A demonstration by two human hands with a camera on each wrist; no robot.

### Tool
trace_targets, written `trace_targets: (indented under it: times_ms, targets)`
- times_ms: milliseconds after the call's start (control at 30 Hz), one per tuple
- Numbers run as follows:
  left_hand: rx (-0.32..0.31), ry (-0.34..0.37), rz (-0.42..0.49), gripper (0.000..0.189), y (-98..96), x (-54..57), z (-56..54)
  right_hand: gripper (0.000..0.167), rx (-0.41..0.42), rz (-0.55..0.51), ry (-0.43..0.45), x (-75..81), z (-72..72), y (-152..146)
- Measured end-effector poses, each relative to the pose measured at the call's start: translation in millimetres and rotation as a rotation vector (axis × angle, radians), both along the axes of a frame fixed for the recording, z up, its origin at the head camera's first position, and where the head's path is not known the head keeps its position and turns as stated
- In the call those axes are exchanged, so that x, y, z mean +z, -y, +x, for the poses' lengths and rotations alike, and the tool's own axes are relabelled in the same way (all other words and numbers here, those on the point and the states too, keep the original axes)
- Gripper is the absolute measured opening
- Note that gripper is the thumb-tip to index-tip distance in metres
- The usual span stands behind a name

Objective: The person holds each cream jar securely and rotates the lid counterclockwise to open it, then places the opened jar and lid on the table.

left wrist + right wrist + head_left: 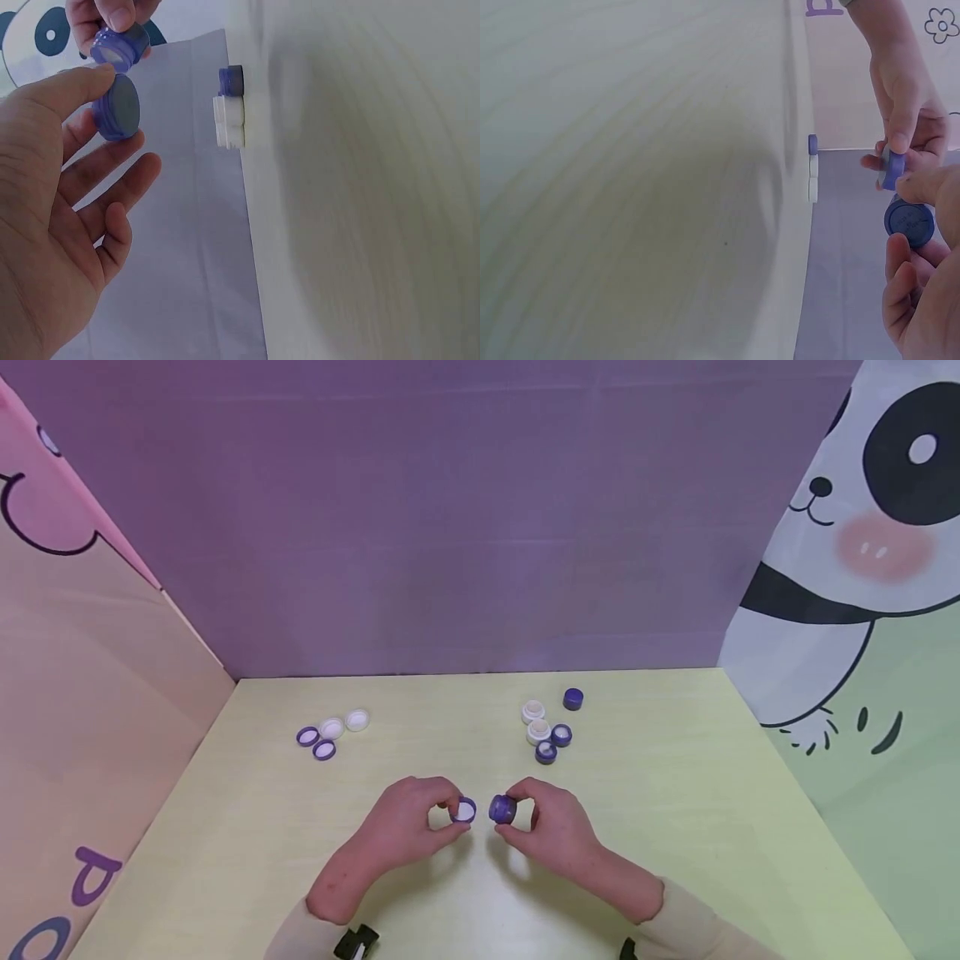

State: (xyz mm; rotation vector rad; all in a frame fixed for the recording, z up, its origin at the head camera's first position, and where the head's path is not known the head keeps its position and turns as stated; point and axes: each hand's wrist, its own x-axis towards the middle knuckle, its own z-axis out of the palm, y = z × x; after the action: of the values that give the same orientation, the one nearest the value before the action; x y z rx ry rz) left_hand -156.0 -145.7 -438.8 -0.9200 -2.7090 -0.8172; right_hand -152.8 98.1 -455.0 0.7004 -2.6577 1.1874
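Observation:
Above the near middle of the table, my left hand [408, 822] pinches a blue screw lid [466, 811] between thumb and fingers. The lid's pale inner face shows in the head view. Across a small gap, my right hand [557, 831] pinches a small blue jar [502, 810], tilted on its side with its mouth towards the lid. The left wrist view shows the lid [118, 109] edge-on, just below the jar [120, 46]. From the right wrist, the jar's round dark base [910, 222] faces the camera, with the lid [892, 169] beyond it.
On the pale table [247, 810], blue-rimmed lids [324, 750] and white lids [357, 720] lie at the left. White jars [538, 731], open blue jars [546, 752] and a separate blue piece [573, 699] stand right of centre. A purple wall [450, 527] closes the back.

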Motion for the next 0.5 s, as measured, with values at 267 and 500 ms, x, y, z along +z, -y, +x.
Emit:
trace_targets:
  times_ms: [267,500]
  targets:
    - [0.147,0.08,-0.03,0.041,17.1,-3.0,-1.1,0.031,-0.001,-0.004,0.038,0.0,2.8,-2]
    - [0.219,0.137,-0.039,0.042,45.3,-6.0,-12.6,0.031,0.007,0.004,0.041,-0.6,2.8,-3]
